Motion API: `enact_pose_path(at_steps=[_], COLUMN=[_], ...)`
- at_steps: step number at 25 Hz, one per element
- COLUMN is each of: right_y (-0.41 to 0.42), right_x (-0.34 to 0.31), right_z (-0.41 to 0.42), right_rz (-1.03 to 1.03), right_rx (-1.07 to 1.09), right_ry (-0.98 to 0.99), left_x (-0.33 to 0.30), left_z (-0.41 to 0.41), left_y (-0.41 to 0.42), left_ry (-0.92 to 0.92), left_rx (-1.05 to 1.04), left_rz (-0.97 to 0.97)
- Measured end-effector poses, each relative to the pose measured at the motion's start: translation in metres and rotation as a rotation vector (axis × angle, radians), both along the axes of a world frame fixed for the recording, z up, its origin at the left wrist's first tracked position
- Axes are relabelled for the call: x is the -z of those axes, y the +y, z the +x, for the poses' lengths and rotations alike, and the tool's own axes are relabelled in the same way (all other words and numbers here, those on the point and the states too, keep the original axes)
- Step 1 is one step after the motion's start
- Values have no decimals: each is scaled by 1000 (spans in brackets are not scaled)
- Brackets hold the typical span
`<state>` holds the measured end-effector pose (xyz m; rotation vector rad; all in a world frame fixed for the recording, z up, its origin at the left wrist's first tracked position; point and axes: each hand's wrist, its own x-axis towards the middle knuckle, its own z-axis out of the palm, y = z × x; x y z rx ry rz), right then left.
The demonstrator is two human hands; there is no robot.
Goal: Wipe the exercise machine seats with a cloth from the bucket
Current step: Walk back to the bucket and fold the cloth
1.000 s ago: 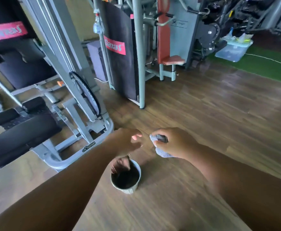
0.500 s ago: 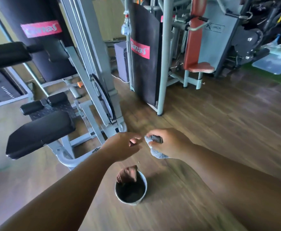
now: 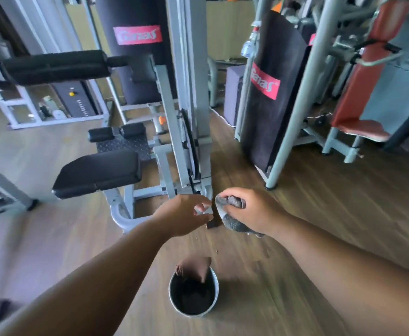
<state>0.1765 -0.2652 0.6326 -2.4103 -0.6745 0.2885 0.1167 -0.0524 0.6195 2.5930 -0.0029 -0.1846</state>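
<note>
So the grey cloth point(image 3: 232, 220) is out of the bucket, bunched up in the right hand point(image 3: 249, 210), fingers curled tight round it, held in the air above the floor and just beyond the bucket. Left hand point(image 3: 183, 214) is right beside it, fingers loosely bent, holding nothing I can make out. Looks like the wringing/fetching step is about over; next move is probably carrying it to the black seat point(image 3: 96, 174) off to the left and pressing it flat. The metal bucket point(image 3: 214, 300) sits on the wood floor point(image 3: 320, 202) below the hands, dark inside, with a brown cloth point(image 3: 193, 265) draped over its far rim.
</note>
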Motion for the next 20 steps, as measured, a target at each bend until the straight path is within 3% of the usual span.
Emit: enact_pose_path(at_steps=[7, 12, 20], right_y=[-11, -15, 0], right_x=[13, 21, 18], right_z=[57, 63, 59], right_rz=[36, 132, 192], right_rx=[-267, -389, -361], right_ry=[87, 153, 271], left_x=[16, 24, 11], left_z=[10, 12, 5], left_y=[-37, -57, -38], left_ry=[-41, 44, -36], left_rx=[-301, -537, -713], left_rz=[-129, -481, -657])
